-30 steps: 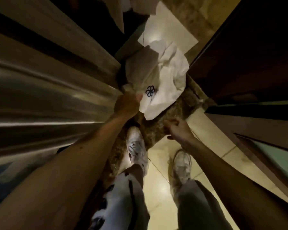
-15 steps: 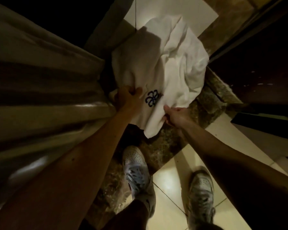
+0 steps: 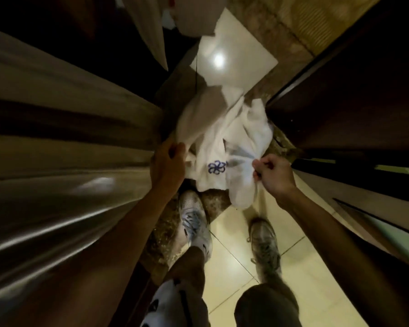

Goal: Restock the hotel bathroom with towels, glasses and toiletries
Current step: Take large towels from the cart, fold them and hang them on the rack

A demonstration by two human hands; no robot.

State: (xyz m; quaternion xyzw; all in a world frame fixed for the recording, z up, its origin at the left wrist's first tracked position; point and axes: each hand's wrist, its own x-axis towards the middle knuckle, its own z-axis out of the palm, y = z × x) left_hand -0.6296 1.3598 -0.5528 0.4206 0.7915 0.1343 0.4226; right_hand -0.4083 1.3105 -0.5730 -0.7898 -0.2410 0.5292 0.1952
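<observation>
1 white towel (image 3: 224, 147), blue flower mark, crumpled, held above the marble step (image 3: 214, 202). Long axis runs side to side between 2 hands: left hand (image 3: 168, 166), fingers clamped on its left edge; right hand (image 3: 275, 174), fingers pinching its right edge.

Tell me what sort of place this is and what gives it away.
Probably a hotel bathroom, at its doorway: glossy cream floor tiles, a speckled stone threshold, and a white towel with a blue embroidered flower emblem, gripped by the left hand and right hand.
</observation>
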